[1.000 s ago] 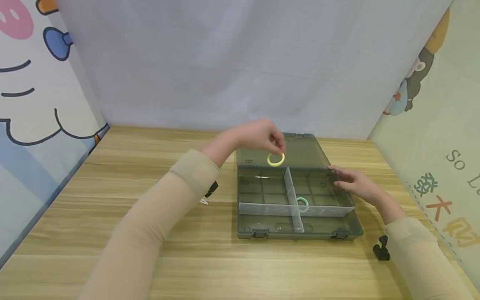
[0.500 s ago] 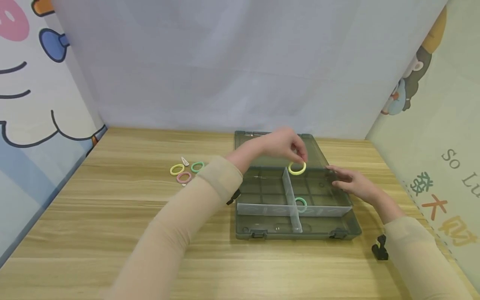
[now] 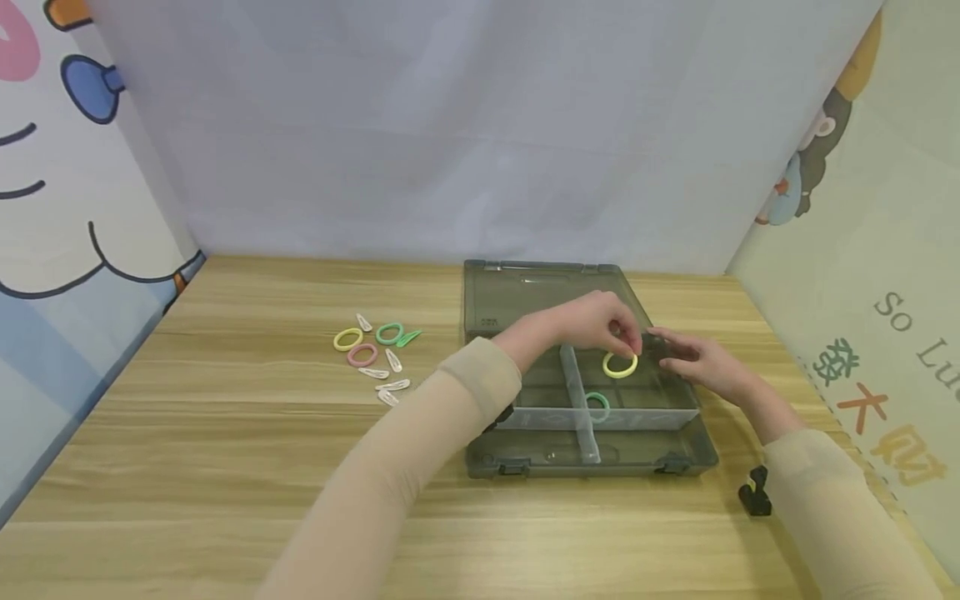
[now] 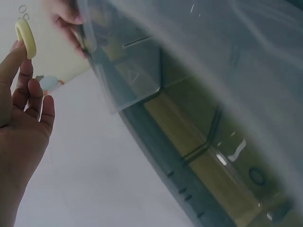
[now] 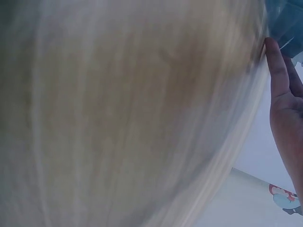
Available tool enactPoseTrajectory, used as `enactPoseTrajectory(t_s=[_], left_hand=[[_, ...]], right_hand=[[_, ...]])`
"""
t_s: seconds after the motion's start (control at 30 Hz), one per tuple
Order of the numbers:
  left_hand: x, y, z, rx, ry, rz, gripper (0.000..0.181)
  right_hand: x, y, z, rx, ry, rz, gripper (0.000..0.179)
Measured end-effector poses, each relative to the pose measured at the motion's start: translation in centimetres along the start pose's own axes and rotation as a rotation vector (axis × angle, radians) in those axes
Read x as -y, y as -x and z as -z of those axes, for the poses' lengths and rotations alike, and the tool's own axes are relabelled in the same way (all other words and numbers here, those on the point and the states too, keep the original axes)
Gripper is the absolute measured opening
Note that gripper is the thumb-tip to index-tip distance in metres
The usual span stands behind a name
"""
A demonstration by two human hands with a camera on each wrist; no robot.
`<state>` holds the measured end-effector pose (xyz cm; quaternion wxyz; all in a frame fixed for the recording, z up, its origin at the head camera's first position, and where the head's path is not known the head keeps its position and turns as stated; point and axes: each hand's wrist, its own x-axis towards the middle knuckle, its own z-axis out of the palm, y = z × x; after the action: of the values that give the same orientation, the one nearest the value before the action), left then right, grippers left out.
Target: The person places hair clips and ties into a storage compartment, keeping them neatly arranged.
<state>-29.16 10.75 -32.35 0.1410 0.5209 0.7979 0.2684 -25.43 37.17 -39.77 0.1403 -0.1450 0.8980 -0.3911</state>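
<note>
My left hand [image 3: 602,323] pinches a yellow hair tie [image 3: 619,376] between thumb and fingertips, above the back right compartment of a grey see-through divided box [image 3: 592,471]. In the left wrist view the same yellow hair tie [image 4: 29,41] stands up from the fingertips, while the other fingers curl loosely. A green hair tie [image 3: 596,394] is inside that compartment, near where the dividers [image 3: 645,419] cross. My right hand [image 3: 705,365] rests at the box's right edge near the hinge. Its fingers are nearly straight against the box [image 5: 286,28] in the right wrist view.
The box lid [image 3: 547,283] lies folded back. Left of the box lie a yellow hair tie [image 3: 347,349], a pink hair tie [image 3: 362,365], a green hair tie [image 3: 389,343], a green hair clip [image 3: 408,337] and several white hair clips [image 3: 393,361]. A small black object [image 3: 754,493] shows beside the right sleeve.
My left hand has moved right and down with the yellow hair tie, from over the lid to over the back right compartment. The ties and clips have come into view. My right hand stays put.
</note>
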Motion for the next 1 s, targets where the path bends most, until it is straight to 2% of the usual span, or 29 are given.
enactPoseTrajectory(t_s=[0.4, 0.57, 0.83, 1.0], left_hand=[[0.1, -1.9, -3.2, 0.022, 0.011, -0.042, 0.015], [0.5, -2.5, -4.3, 0.033, -0.046, -0.046, 0.013], [1.7, -3.0, -5.8, 0.072, -0.051, -0.023, 0.012], [2.0, -3.1, -6.4, 0.098, -0.063, -0.045, 0.013]], right_hand=[[-0.1, 0.2, 0.0, 0.003, -0.035, 0.011, 0.061], [-0.2, 0.1, 0.0, -0.010, -0.024, 0.000, 0.061], [-0.3, -0.1, -0.1, -0.015, -0.039, 0.020, 0.059], [-0.2, 0.0, -0.2, -0.020, -0.031, 0.024, 0.059]])
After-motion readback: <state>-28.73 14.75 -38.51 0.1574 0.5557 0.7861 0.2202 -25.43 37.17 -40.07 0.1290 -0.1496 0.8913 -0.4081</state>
